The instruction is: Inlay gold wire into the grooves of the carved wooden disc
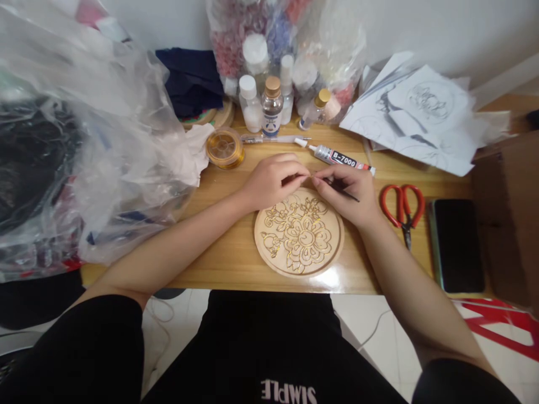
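Over the far edge of a round wooden plaque [261, 255], my two hands meet at the fingertips. My left hand [275, 178] pinches a tiny piece of gold wire [311, 175], mostly hidden by the fingers. Closed in my right hand [350, 193] is a slim dark tool that looks like tweezers [346, 193], its back end sticking out below the fingers. Gold wire outlines a large flower [307, 237] with leaves and smaller blossoms on the plaque. Beyond my right hand lies a B-7000 glue tube [343, 159], its white cap [300, 142] off beside the nozzle.
A spool of gold wire [225, 147] sits beyond my left hand. Red-handled pliers [403, 207] and a phone [457, 245] lie to the right. Several bottles [272, 109], a pen [273, 139] and paper drawings [416, 112] line the back. Plastic bags [118, 140] crowd the left.
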